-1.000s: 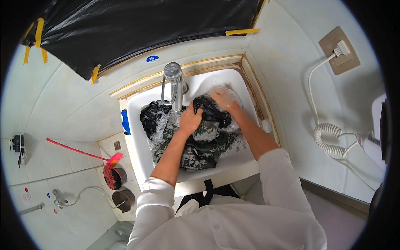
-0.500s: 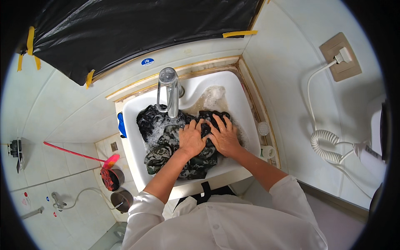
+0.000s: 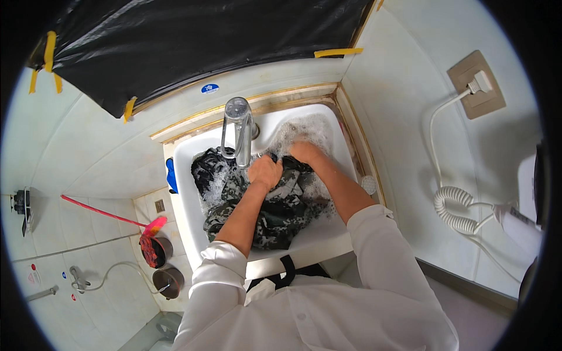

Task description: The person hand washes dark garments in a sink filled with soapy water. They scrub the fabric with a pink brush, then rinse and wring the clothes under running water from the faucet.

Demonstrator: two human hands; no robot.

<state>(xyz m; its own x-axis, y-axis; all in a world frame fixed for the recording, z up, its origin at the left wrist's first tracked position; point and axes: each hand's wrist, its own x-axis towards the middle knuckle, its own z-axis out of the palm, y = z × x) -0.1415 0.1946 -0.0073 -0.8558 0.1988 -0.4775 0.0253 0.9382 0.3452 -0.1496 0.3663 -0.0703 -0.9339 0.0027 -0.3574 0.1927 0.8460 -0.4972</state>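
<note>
Soapy grey-brown water and a wet camouflage garment [image 3: 278, 219] fill much of the white sink [image 3: 184, 196]. Darker, bunched black cloth [image 3: 209, 171] lies at the garment's left, under the faucet. My left hand [image 3: 265, 172] is closed in a fist on the garment, just right of the spout. Farther back on the right, my right hand [image 3: 304, 153] is down in the white suds, beside a dark fold of the cloth. Foam and water hide its fingers. The two hands are a short way apart, with dark fabric between them.
A chrome faucet [image 3: 237, 126] rises at the sink's back edge. Blue cloth [image 3: 171, 175] hangs at its left. Two buckets [image 3: 168, 283] and a pink-handled tool [image 3: 105, 212] stand low on the left. A coiled white cord [image 3: 453, 202] runs along the right wall to a socket [image 3: 477, 85].
My right hand has moved back and down into the suds, from spread fingers on the cloth. My left hand has closed. Foam has spread at the back right, and the garment has shifted.
</note>
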